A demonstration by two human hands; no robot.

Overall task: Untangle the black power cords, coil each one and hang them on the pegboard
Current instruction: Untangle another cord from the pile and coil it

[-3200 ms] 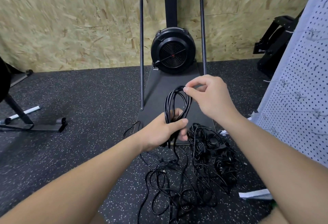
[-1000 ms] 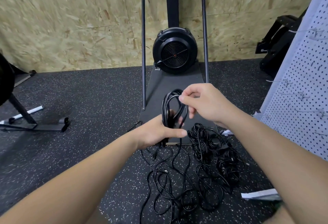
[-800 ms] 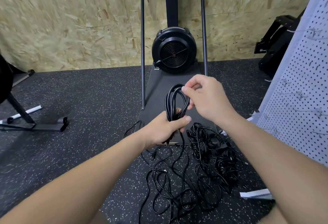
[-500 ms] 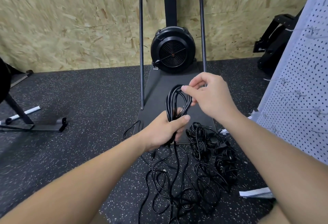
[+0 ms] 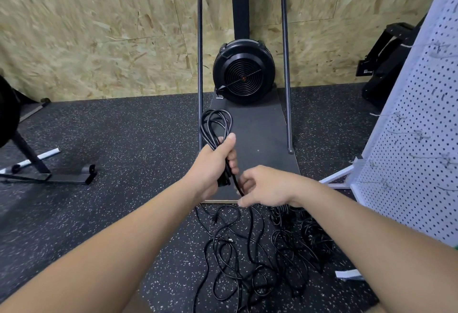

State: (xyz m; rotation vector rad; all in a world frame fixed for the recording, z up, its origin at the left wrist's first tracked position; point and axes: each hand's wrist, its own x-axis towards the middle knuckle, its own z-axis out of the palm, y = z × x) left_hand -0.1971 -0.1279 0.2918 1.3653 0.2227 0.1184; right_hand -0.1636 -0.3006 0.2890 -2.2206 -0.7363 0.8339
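The power cords (image 5: 238, 250) are black; the floor (image 5: 111, 144) is dark grey with pale speckles; the pegboard (image 5: 418, 124) is white, dotted with rows of dark holes; the fan housing (image 5: 244, 74) is black; the wall (image 5: 99, 27) is tan flaked board

left hand (image 5: 210, 166) grips coiled cord (image 5: 216, 124) | right hand (image 5: 267, 186) pinches its trailing strand | tangled cords (image 5: 250, 258) on floor

Both our forearms reach forward, bare. Our left hand (image 5: 213, 166) is raised with its fingers and thumb curled tight in a fist-like grip. Our right hand (image 5: 266, 186) sits just below and beside it, knuckles up, fingers bent and pinching.
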